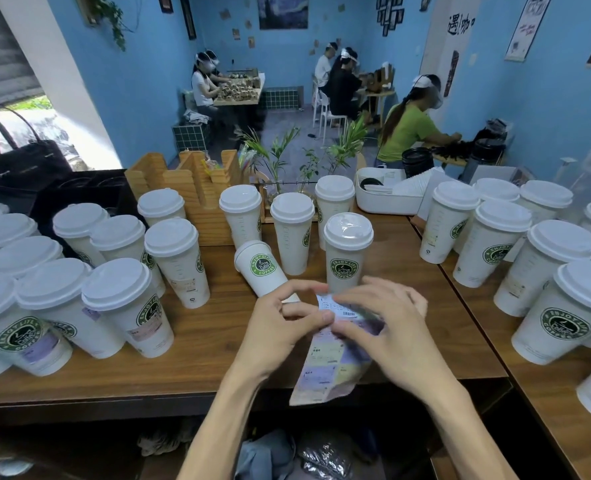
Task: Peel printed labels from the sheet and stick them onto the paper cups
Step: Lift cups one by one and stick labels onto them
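Label sheet [325, 365] hangs over the wooden counter's [197, 344] front edge, left hand [280, 327] and right hand [387, 327] both pinching its top, where a white label [335, 308] lifts; a lidless cup [261, 268] leans just behind.

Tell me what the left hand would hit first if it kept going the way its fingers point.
The left hand points forward and right over the label sheet. It would probably first meet the fingers of the right hand, which pinch the same label. Depth is unclear.
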A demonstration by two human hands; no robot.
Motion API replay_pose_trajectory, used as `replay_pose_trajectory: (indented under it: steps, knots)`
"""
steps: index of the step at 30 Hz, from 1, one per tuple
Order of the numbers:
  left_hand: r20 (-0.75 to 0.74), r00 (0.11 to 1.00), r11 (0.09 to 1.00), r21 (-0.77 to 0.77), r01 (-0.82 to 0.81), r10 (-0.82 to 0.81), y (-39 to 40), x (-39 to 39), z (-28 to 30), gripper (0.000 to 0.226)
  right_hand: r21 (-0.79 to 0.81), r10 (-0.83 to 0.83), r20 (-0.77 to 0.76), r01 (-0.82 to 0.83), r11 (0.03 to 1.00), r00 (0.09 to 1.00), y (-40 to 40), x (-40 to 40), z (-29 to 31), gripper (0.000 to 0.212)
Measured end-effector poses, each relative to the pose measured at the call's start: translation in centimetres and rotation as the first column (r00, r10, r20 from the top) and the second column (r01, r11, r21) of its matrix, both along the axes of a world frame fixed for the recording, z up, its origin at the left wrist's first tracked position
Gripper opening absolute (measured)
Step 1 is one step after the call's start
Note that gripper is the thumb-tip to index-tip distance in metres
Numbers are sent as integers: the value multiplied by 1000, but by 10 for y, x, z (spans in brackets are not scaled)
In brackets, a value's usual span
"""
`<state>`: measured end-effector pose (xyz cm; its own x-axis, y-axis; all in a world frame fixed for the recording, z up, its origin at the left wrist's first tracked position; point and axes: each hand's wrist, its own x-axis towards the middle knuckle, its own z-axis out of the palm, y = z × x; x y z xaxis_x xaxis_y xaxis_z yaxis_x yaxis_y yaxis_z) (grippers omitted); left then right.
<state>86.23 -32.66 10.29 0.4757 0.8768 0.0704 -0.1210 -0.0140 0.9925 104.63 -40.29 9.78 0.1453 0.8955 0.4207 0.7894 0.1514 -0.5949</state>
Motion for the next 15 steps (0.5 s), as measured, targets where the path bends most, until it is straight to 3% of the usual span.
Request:
replay_pose_trajectory:
  steps: [3,6,15]
  knots:
    - [-5,1000,1000,19,4,-4,0,-1,-2,31,-21,65,-122,-68,997,990,3,-1,2,27]
    - [-38,999,1000,25,18,-17,2,-3,-1,26,-43,57,-101,-62,997,993,2,1,4,14]
    - [-153,986,988,148,-42,65,5,-1,2,10,-81,122,-119,-132,988,985,5,3,8,8]
